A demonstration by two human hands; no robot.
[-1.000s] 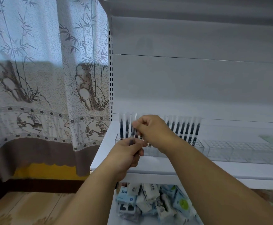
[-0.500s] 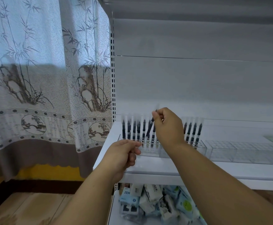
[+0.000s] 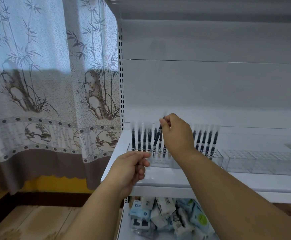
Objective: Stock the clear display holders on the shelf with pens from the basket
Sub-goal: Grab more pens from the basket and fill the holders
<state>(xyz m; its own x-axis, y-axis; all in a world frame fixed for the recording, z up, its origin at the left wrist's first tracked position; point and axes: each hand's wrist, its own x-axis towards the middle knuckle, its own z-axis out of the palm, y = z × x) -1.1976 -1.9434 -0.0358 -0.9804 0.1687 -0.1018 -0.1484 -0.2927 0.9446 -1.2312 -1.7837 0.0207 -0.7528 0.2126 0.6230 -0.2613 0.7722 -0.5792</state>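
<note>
- My right hand's fingers are pinched on the top of a black pen, which tilts with its lower end down at the slots of the clear display holder.
- My left hand is lower, at the holder's front left corner, its fingers curled together; I cannot tell whether they hold anything.
- More black pens stand upright in a row in that holder, on both sides of my right hand.
- A second clear holder sits just to the right on the white shelf.
- Packets of wipes lie heaped on the shelf below.
- A bamboo-print curtain hangs at the left.
</note>
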